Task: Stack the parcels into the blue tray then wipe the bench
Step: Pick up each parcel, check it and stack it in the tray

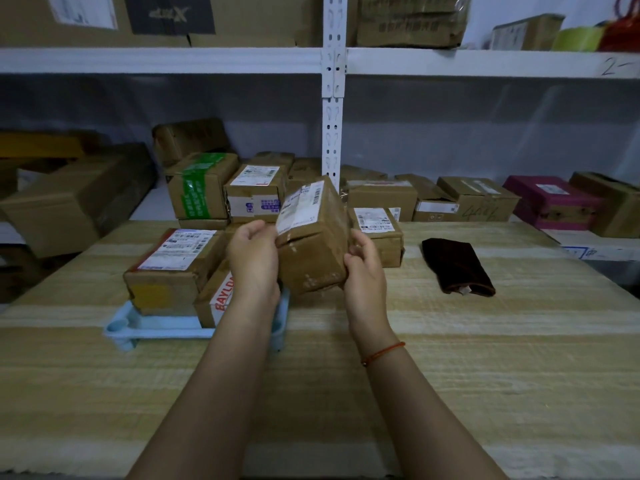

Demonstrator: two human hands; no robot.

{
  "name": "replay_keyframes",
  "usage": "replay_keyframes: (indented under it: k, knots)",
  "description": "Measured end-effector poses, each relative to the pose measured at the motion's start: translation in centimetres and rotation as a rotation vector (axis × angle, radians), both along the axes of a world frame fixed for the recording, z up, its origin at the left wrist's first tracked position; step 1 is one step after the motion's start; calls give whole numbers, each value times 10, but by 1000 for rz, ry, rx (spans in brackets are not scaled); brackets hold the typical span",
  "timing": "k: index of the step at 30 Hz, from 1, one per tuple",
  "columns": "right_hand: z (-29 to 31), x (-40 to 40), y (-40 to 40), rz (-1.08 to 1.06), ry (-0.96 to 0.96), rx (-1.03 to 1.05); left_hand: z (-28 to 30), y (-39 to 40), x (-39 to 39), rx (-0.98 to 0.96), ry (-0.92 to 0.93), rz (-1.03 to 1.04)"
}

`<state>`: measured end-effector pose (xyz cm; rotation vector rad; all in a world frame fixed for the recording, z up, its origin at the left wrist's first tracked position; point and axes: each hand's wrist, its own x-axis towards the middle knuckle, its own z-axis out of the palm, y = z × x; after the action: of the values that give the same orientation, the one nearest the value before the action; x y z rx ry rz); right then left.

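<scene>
step: stacking | left hand (252, 258) and right hand (363, 271) grip tilted parcel (311, 244) above tray (119, 327) right edge | risk: parcel may slide off crowded tray

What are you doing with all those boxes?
A person is holding one brown parcel up off the bench, gripping it with the left hand and the right hand. Two parcels, the labelled parcel and the red-lettered parcel, already sit in the blue tray. Another small parcel waits on the bench, and a dark cloth lies to the right, unused.
</scene>
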<state>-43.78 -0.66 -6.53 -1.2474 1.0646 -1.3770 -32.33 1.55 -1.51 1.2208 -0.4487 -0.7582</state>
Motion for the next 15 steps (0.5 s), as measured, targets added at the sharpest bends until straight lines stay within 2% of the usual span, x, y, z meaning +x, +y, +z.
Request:
replay_keyframes:
  k: [7, 15]
  knots:
    - [-2, 37, 3, 224, 24, 35, 15, 19, 29, -79, -212, 171]
    - [-12, 66, 24, 375, 272, -27, -4, 21, 63, -49, -283, 293]
